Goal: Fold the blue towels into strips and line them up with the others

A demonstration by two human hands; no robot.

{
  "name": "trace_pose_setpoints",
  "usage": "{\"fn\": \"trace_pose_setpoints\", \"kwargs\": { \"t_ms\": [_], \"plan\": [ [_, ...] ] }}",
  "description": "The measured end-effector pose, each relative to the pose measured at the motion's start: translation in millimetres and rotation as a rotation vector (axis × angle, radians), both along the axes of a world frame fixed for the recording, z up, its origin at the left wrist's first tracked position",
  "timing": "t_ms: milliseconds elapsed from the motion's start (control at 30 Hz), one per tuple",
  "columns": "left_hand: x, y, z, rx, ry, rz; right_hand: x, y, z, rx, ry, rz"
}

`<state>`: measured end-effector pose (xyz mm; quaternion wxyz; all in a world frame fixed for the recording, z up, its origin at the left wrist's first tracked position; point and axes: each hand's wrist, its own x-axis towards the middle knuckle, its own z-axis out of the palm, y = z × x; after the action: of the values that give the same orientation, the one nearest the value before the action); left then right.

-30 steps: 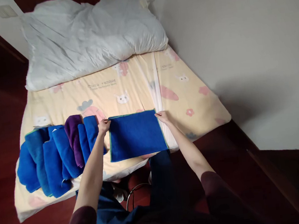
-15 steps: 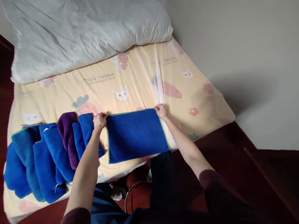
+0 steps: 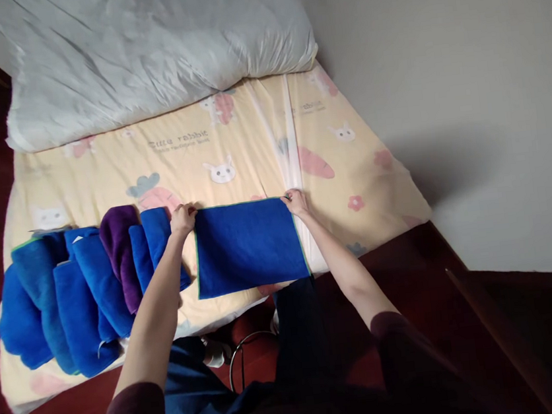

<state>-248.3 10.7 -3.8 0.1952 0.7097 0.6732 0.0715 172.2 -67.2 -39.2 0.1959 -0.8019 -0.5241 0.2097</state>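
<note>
A blue towel with a thin green edge lies spread as a flat rectangle at the near side of the bed. My left hand pinches its far left corner. Its far right corner is between the closed fingers of my right hand. The far edge runs nearly straight between both hands. Just left of my left hand are several folded blue towels, overlapping in a row, with one purple towel among them. My left forearm covers part of the nearest ones.
The bed's pale yellow sheet carries rabbit and carrot prints. A large whitish quilt is heaped at the far side. A grey wall stands to the right. Dark red floor shows below the bed's near edge.
Both hands keep their pinch on the towel's far corners. The towel looks almost the same. The whole view has shifted slightly, moving the bed a little left and up in the picture.
</note>
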Motion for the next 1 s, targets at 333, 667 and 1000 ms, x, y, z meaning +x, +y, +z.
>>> {"fn": "trace_pose_setpoints", "kwargs": {
  "t_ms": [333,667,1000],
  "plan": [
    [-10.6,18.5,6.3,-0.135,-0.135,-0.078,14.0,14.4,19.4,-0.110,0.168,0.082],
    [-17.8,14.6,2.3,-0.090,-0.353,0.194,17.9,42.8,18.6,0.008,0.313,-0.052],
    [5.7,-1.4,0.7,0.064,-0.218,0.228,-14.7,52.5,8.8,0.079,0.002,-0.088]
  ]
}}
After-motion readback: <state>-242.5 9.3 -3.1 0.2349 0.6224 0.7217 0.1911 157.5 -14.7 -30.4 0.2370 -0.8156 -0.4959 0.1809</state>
